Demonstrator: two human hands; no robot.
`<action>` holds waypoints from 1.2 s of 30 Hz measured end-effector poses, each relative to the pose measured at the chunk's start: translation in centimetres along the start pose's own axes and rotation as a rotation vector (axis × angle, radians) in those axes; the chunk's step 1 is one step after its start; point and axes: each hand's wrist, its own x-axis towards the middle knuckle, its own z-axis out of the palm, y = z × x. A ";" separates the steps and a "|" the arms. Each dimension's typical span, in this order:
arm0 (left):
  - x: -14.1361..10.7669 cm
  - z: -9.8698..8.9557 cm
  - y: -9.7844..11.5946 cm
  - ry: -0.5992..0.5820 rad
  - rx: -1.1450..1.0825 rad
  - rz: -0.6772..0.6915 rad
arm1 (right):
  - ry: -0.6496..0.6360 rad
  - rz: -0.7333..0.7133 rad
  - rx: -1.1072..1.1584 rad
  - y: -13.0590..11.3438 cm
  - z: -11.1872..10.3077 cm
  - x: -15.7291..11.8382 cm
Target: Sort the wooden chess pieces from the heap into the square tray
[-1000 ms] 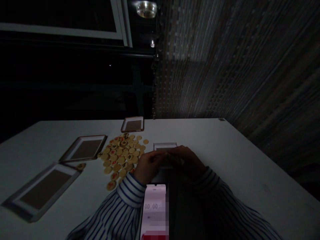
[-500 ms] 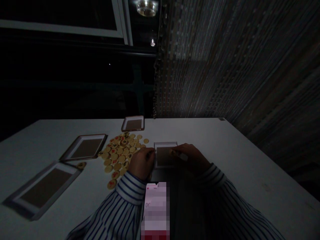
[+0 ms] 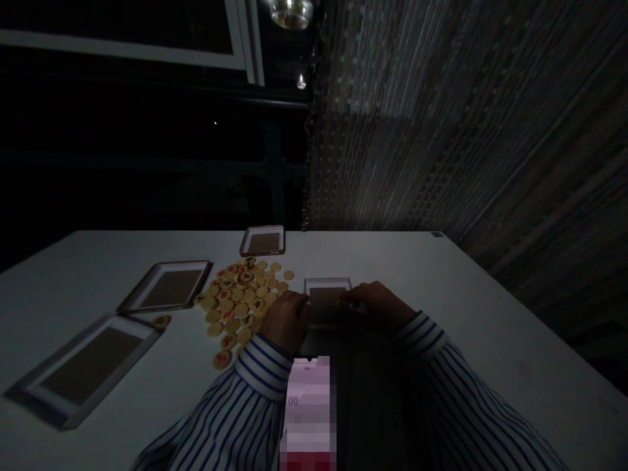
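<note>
A small open box (image 3: 328, 283) with pale walls and a brown bottom lies on the white table. My left hand (image 3: 286, 319) is curled at its left edge, beside the pile of round wooden pieces (image 3: 239, 309); what its fingers hold, if anything, is hidden. At the box's right side my right hand (image 3: 375, 306) is closed in a pinch, its fingertips over the box. A small light spot shows at those fingertips, too dark to name. Some pieces in the pile bear red or black characters, others look plain.
Open trays lie at the left (image 3: 174, 286), at the near left (image 3: 93, 366) and behind the pile (image 3: 263, 241). One piece (image 3: 160, 322) sits between the left trays. A lit phone (image 3: 308, 405) is in front of me. Bead strings (image 3: 383, 131) hang beyond the table (image 3: 417, 261).
The whole view has shifted slightly. The pale piece seen at my right fingertips now shows less clearly; both hands stay close to the box.
</note>
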 end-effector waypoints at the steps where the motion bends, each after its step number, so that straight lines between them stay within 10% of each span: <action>1: 0.0 0.0 0.0 0.000 -0.002 -0.003 | -0.015 0.000 0.001 -0.1 -0.1 0.1; 36: 0.2 0.3 -0.1 -0.046 0.005 -0.036 | -0.282 0.080 -0.267 -1.8 -0.5 1.4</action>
